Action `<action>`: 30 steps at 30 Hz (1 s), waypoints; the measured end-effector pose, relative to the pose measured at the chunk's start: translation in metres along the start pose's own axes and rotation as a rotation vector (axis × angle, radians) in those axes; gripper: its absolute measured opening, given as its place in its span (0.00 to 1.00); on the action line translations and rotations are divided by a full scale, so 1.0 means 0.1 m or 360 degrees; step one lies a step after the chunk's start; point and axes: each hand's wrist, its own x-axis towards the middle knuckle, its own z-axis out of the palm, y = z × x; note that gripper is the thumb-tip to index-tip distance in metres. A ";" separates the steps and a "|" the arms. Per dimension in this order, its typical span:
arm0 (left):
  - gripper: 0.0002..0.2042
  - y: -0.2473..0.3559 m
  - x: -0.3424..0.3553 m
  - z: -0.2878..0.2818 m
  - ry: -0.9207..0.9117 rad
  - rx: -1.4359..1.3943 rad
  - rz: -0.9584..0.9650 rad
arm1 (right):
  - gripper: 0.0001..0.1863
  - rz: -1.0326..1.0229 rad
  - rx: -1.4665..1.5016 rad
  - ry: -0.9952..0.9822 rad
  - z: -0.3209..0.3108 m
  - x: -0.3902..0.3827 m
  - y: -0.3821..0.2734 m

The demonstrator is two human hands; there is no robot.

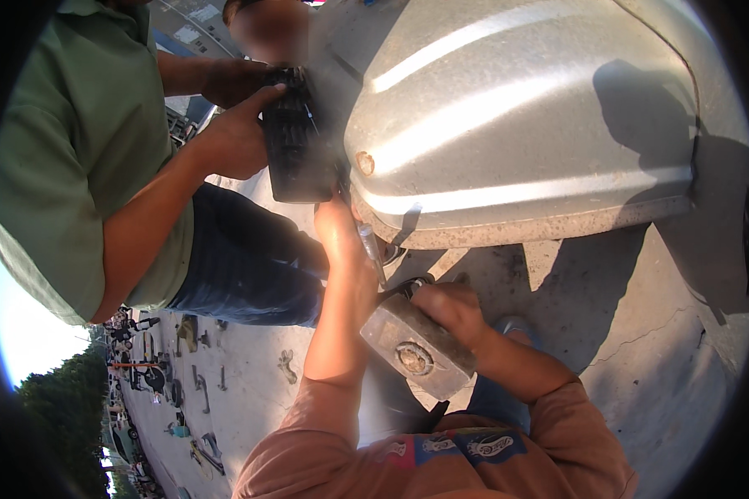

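Observation:
My left hand is closed beside the lower end of a black ribbed block-like part. From it a silvery metal rod slants down toward me; the fingertips are mostly hidden. Gripped in my right hand is a sledgehammer, its big worn metal head low in front of my body, below the rod's near end. Another person's hands hold the black part from the left: one hand lies along its side, and the other is at its far end.
A large silver-grey ribbed metal casing with a rough lower rim stands at the right, close to the black part. The other person, in a green shirt, stands close at left. Several tools and parts lie on the concrete at lower left.

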 end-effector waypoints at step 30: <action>0.21 -0.01 0.01 0.01 0.0120 0.0305 0.0057 | 0.15 0.0270 -0.0040 -0.0006 0.00 0.01 -0.02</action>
